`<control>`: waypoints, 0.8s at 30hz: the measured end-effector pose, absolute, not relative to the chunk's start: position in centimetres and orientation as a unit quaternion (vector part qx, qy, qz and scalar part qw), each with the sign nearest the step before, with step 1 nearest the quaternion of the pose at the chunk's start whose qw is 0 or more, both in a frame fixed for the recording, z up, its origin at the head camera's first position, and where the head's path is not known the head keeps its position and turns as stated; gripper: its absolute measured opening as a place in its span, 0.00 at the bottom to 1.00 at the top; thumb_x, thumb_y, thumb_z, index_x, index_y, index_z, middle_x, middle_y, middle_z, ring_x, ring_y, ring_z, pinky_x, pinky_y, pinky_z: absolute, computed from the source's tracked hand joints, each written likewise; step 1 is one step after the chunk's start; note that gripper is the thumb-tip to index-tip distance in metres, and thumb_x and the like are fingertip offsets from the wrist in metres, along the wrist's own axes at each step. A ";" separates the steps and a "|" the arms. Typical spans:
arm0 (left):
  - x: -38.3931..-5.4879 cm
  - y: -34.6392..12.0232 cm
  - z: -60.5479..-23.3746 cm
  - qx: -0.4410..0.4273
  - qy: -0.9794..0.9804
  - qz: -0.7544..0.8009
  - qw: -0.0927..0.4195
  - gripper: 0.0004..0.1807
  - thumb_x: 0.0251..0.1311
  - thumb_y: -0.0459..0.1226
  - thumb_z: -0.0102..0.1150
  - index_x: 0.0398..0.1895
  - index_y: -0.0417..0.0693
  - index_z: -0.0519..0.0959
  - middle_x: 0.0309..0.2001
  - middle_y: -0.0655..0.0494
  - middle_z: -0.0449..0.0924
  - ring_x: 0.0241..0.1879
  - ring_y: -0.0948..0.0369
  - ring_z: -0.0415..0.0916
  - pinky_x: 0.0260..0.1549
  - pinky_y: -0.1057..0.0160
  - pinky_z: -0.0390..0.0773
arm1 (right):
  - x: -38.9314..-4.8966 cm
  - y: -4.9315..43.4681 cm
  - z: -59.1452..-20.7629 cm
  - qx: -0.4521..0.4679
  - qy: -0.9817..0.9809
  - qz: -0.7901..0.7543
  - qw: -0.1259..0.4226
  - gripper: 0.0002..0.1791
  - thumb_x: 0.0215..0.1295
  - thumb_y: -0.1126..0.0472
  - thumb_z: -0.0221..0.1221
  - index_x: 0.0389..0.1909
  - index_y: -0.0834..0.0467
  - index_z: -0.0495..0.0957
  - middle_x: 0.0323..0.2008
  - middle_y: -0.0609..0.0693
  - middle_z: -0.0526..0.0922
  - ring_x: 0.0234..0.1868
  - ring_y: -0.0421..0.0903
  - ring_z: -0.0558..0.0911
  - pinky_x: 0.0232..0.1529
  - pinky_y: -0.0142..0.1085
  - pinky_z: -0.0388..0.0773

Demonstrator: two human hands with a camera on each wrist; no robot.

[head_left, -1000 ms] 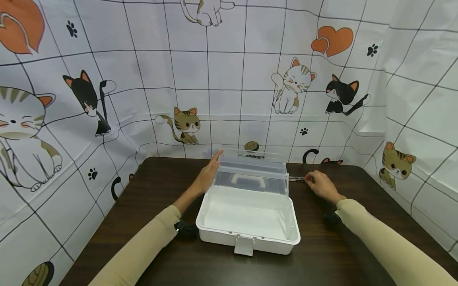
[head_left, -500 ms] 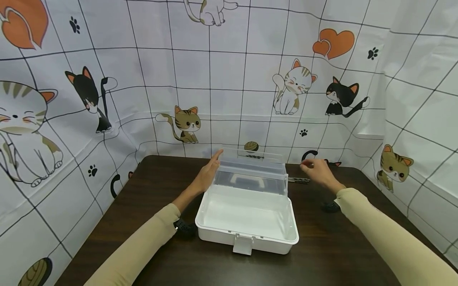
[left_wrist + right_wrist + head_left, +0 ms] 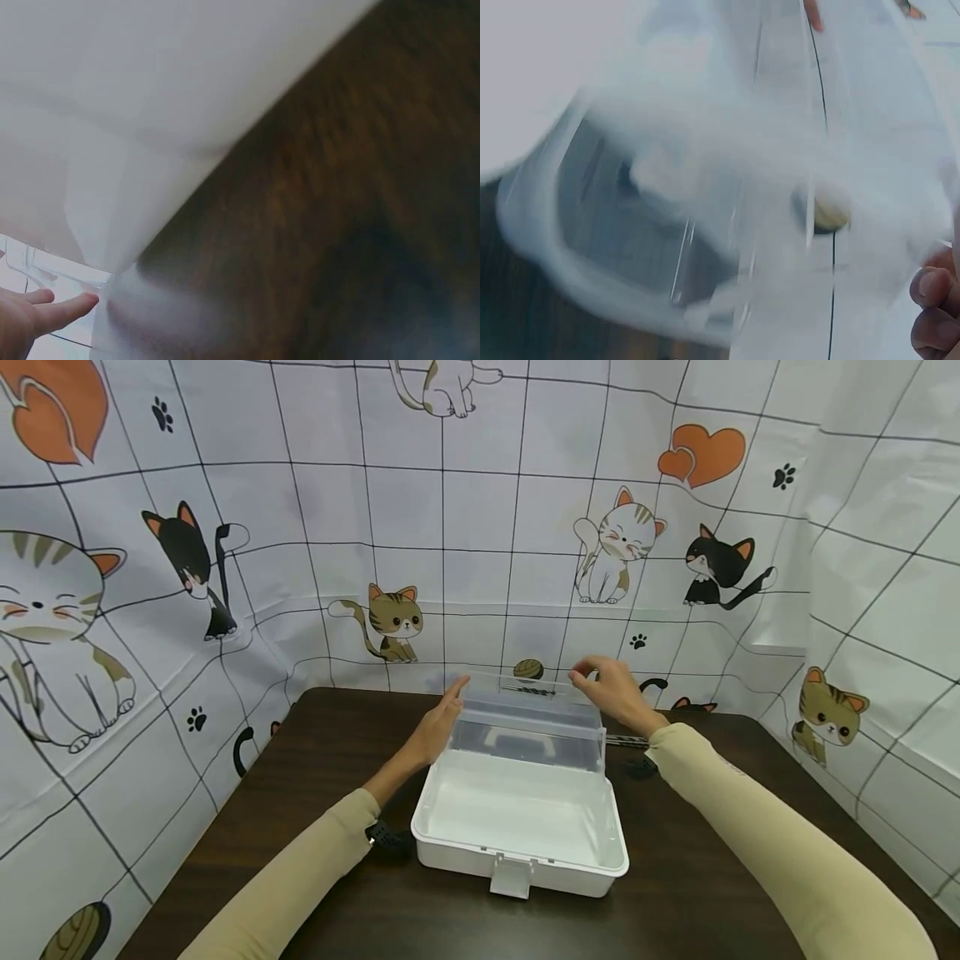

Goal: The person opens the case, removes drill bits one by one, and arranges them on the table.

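A white storage box (image 3: 517, 817) stands on the table, its translucent lid (image 3: 528, 714) raised at the back. My left hand (image 3: 435, 727) rests against the lid's left side with straight fingers (image 3: 71, 311). At the lid's upper right corner is my right hand (image 3: 611, 689), its fingers (image 3: 934, 289) curled; whether they pinch something small cannot be seen. A dark spiral drill bit (image 3: 528, 690) shows at the lid's upper part. More drill bits (image 3: 626, 741) lie on the table right of the lid, partly behind my right wrist.
The box's latch (image 3: 512, 877) hangs down at the front. The dark wooden table (image 3: 337, 735) meets a white grid curtain (image 3: 480, 527) printed with cats at its back and sides. The wrist views are partly blurred.
My right hand has lifted from the drill bits on the table and moved left to the lid's upper right corner. My left hand has stayed at the lid's left side.
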State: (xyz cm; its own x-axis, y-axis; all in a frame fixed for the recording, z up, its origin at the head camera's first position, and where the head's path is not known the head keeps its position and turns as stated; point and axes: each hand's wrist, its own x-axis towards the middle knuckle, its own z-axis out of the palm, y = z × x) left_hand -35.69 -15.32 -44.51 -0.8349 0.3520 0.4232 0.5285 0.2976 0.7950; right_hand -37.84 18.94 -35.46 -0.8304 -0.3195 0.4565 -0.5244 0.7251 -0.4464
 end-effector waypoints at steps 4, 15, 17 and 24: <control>-35.7 -15.2 -44.6 -0.273 -0.800 -0.526 0.090 0.29 0.82 0.50 0.27 0.83 0.68 0.49 0.75 0.36 0.57 0.72 0.42 0.59 0.64 0.33 0.59 | -38.3 17.0 -35.3 0.257 -0.917 0.267 0.149 0.12 0.74 0.57 0.61 0.49 0.61 0.86 0.43 0.52 0.85 0.42 0.52 0.81 0.44 0.49 0.77; -35.8 -15.1 -44.4 -0.271 -0.804 -0.520 0.097 0.30 0.81 0.52 0.27 0.83 0.67 0.49 0.72 0.33 0.62 0.71 0.43 0.61 0.64 0.36 0.62 | -38.6 14.0 -34.6 0.336 -0.917 0.191 0.097 0.11 0.69 0.67 0.64 0.49 0.65 0.86 0.45 0.56 0.87 0.50 0.57 0.83 0.53 0.52 0.77; -35.8 -15.1 -44.4 -0.275 -0.802 -0.521 0.096 0.30 0.81 0.52 0.27 0.83 0.67 0.49 0.69 0.29 0.65 0.69 0.42 0.64 0.62 0.36 0.63 | -38.5 14.0 -34.4 0.332 -0.919 0.195 0.086 0.11 0.69 0.67 0.64 0.50 0.65 0.86 0.45 0.57 0.87 0.51 0.57 0.83 0.54 0.52 0.77; -35.8 -15.2 -44.6 -0.271 -0.808 -0.514 0.100 0.29 0.81 0.53 0.26 0.83 0.69 0.50 0.72 0.33 0.62 0.71 0.43 0.62 0.62 0.35 0.63 | -38.4 14.5 -34.0 0.338 -0.922 0.184 0.049 0.10 0.68 0.71 0.63 0.47 0.68 0.86 0.45 0.59 0.87 0.48 0.59 0.84 0.50 0.51 0.79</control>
